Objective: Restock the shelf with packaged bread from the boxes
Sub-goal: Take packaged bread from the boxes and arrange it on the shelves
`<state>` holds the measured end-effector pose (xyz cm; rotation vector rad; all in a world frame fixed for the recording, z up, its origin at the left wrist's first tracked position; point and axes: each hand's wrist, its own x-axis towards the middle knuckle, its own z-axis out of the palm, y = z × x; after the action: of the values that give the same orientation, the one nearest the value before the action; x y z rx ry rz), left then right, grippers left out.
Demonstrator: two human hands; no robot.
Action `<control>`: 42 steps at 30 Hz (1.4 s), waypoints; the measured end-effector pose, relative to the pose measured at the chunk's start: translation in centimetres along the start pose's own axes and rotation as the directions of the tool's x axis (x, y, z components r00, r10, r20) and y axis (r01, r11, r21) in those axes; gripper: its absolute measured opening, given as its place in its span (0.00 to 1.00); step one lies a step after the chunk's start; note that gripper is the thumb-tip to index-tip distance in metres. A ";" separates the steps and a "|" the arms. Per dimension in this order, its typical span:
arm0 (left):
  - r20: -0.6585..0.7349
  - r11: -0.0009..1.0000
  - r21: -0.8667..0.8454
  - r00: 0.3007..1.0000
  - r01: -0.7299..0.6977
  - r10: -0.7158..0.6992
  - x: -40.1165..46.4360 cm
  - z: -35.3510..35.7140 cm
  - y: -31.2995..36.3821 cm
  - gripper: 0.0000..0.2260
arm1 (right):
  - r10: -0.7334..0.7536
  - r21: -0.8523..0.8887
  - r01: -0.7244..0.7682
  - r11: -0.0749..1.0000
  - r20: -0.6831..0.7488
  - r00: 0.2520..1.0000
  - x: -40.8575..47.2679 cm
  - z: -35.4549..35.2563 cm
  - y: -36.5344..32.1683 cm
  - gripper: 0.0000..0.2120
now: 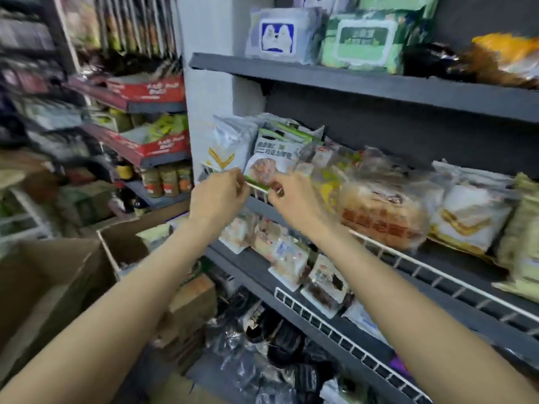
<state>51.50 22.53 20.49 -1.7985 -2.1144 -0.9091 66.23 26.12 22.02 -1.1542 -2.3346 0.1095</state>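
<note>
Green-edged white bread pack (pixel 264 167), round loaf printed; left hand (pixel 217 196), right hand (pixel 294 198) pinching bottom corners.

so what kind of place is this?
Most likely a small grocery or convenience store aisle: dark shelves packed with packaged bread, jars on the next rack, and open cardboard boxes of stock on the floor.

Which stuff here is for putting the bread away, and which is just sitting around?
For the job:
- left hand and right hand, pinching the green-edged bread packet
- bread shelf
- open cardboard box

Just sitting around:
- jars
- red cartons
- wipes packs on the top shelf
</note>
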 end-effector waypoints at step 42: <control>0.671 0.887 0.447 0.614 0.114 -0.417 12.9 38.4 -55.4 0.18 | 0.235 -0.472 0.195 0.860 0.706 0.668 30.1 63.4 0.9 0.37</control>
<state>4.49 52.02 -19.87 -1.8490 -2.8485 0.3302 20.81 59.35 -19.89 -1.6229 -3.2289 -0.0599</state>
